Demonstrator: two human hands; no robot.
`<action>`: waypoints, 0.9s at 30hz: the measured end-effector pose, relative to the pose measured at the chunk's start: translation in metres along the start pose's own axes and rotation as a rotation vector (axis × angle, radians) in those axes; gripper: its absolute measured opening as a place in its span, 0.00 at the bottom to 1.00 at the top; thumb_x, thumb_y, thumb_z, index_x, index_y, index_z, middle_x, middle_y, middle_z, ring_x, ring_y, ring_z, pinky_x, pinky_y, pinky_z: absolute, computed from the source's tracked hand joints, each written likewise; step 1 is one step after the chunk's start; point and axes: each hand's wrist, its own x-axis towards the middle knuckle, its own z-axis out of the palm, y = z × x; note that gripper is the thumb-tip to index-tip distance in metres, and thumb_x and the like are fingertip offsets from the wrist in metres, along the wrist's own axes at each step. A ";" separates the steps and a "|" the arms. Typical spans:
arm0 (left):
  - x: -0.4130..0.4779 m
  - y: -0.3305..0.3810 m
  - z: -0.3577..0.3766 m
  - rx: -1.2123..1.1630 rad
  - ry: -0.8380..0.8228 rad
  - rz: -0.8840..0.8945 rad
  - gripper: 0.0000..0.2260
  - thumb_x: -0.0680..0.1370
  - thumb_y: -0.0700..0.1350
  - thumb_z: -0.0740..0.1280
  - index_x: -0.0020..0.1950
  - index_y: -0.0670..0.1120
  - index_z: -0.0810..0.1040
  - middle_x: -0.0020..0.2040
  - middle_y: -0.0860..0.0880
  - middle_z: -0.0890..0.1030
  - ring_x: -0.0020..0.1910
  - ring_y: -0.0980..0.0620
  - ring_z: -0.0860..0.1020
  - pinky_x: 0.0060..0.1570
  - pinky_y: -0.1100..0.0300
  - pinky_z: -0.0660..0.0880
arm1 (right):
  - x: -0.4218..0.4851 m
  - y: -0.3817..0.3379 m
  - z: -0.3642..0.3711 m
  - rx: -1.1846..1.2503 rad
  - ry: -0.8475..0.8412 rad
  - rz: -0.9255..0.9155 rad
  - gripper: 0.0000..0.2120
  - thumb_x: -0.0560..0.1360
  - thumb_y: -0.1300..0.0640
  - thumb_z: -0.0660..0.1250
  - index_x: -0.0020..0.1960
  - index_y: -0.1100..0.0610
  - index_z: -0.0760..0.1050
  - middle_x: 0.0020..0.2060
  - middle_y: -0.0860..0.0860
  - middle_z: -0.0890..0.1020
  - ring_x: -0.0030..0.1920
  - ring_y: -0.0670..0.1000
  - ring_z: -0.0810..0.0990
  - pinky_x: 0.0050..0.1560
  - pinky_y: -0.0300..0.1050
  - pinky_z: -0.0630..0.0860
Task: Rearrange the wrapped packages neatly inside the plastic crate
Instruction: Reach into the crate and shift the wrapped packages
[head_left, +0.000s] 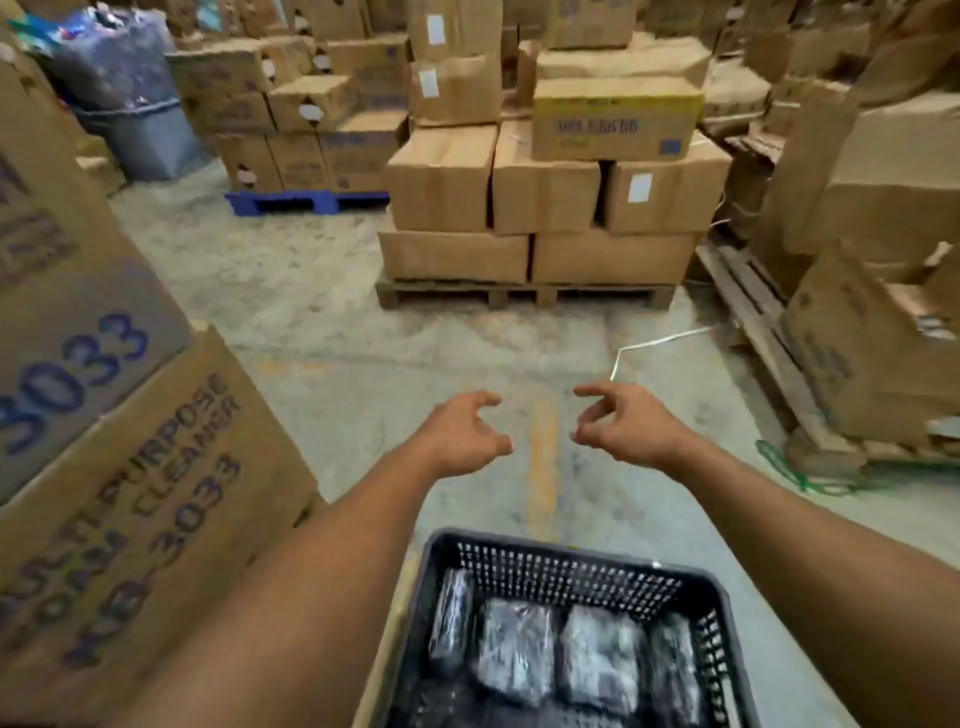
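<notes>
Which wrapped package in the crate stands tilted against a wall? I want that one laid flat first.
The leftmost wrapped package: it leans on edge against the crate's left wall, while the three beside it lie flat, face up.

plastic crate near side cropped, wrapped packages blurred, contents unreadable

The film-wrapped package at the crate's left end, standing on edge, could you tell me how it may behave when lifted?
The glossy film-wrapped package probably feels slippery. Standing narrow and upright against the black perforated plastic crate wall, it may tip if nudged. It looks blocky, so likely fairly stiff.
</notes>
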 end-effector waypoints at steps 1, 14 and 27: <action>0.008 -0.034 0.024 0.012 -0.005 -0.004 0.32 0.77 0.47 0.75 0.80 0.49 0.68 0.57 0.44 0.86 0.56 0.46 0.83 0.60 0.54 0.77 | 0.007 0.030 0.028 -0.010 -0.020 0.001 0.29 0.73 0.60 0.75 0.73 0.57 0.74 0.49 0.54 0.85 0.43 0.50 0.81 0.38 0.39 0.73; 0.063 -0.251 0.166 0.292 0.197 0.102 0.27 0.78 0.48 0.72 0.77 0.49 0.73 0.66 0.46 0.81 0.65 0.46 0.79 0.68 0.46 0.75 | 0.044 0.216 0.201 -0.011 0.022 -0.033 0.25 0.76 0.60 0.73 0.72 0.57 0.74 0.51 0.53 0.85 0.50 0.55 0.83 0.51 0.48 0.80; 0.064 -0.287 0.168 0.564 0.220 0.150 0.36 0.77 0.53 0.69 0.83 0.53 0.57 0.81 0.47 0.57 0.73 0.42 0.69 0.62 0.46 0.76 | 0.014 0.261 0.322 -0.197 -0.123 0.022 0.17 0.75 0.52 0.68 0.64 0.51 0.77 0.54 0.50 0.83 0.52 0.52 0.82 0.58 0.55 0.81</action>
